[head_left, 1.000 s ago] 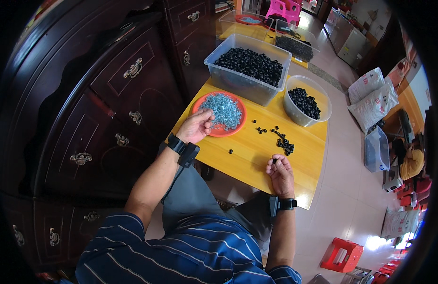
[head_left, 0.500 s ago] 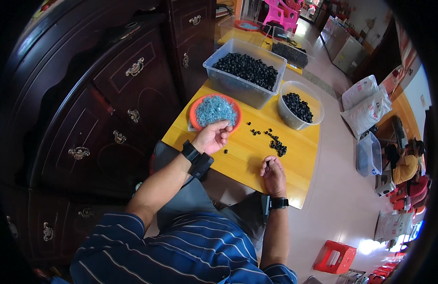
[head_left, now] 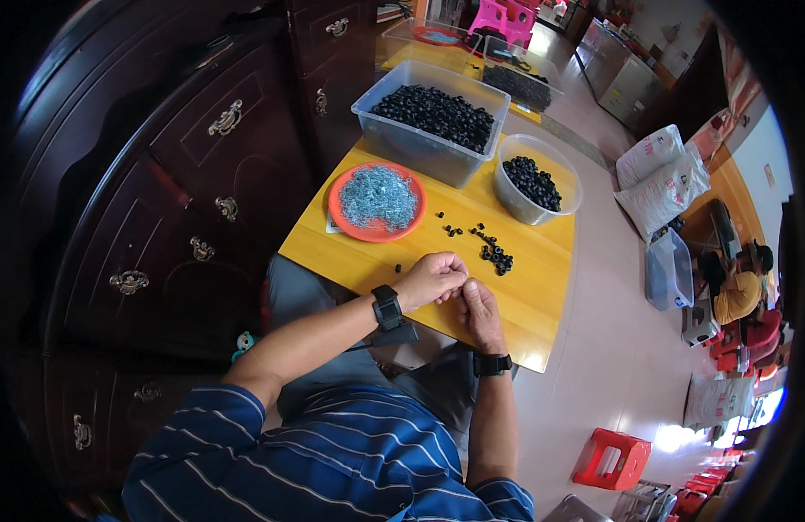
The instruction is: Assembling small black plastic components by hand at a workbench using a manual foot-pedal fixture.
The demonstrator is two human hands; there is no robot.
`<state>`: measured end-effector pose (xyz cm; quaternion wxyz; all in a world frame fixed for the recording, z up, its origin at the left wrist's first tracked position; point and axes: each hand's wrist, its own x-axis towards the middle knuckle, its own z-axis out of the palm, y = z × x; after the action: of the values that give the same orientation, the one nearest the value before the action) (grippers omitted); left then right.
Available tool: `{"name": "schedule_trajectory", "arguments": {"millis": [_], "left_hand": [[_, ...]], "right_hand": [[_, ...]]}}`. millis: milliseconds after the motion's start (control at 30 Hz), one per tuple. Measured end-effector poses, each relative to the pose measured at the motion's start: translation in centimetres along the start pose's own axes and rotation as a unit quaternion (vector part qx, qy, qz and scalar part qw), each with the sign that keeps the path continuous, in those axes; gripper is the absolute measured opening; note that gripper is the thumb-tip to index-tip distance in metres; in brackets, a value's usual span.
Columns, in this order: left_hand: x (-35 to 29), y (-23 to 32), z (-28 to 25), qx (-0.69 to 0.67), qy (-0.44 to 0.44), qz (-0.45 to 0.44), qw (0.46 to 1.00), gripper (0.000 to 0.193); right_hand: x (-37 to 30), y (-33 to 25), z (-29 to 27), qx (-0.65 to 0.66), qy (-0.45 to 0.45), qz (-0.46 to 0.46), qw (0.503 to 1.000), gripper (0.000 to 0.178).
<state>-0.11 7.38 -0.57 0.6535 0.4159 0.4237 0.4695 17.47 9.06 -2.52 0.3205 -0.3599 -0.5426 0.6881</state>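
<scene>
My left hand and my right hand meet over the near edge of the yellow table, fingertips pinched and touching. Whatever lies between the fingers is too small to make out. Beyond my left hand is a red plate heaped with small, thin, silvery-blue pieces. Several loose black ring-shaped parts lie on the tabletop past my right hand. One single black part sits just left of my left hand.
A large clear bin and a round clear tub, both holding black parts, stand at the table's far side. Dark wooden cabinets line the left. At right are white sacks, a red stool and another person.
My left hand has moved from the red plate's near rim, rightward and nearer, to meet my right hand. My right hand has shifted slightly left. The whole view has shifted a little.
</scene>
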Motion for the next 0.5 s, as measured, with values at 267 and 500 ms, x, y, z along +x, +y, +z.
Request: {"name": "schedule_trajectory", "arguments": {"millis": [267, 500], "left_hand": [[0.1, -1.0, -0.2, 0.153, -0.006, 0.091, 0.984, 0.008], [-0.7, -0.9, 0.0, 0.078, 0.01, 0.065, 0.995, 0.014]], "right_hand": [[0.1, -0.2, -0.2, 0.032, -0.014, 0.009, 0.999, 0.03], [0.2, -0.2, -0.1, 0.067, 0.018, 0.012, 0.998, 0.027]]}}
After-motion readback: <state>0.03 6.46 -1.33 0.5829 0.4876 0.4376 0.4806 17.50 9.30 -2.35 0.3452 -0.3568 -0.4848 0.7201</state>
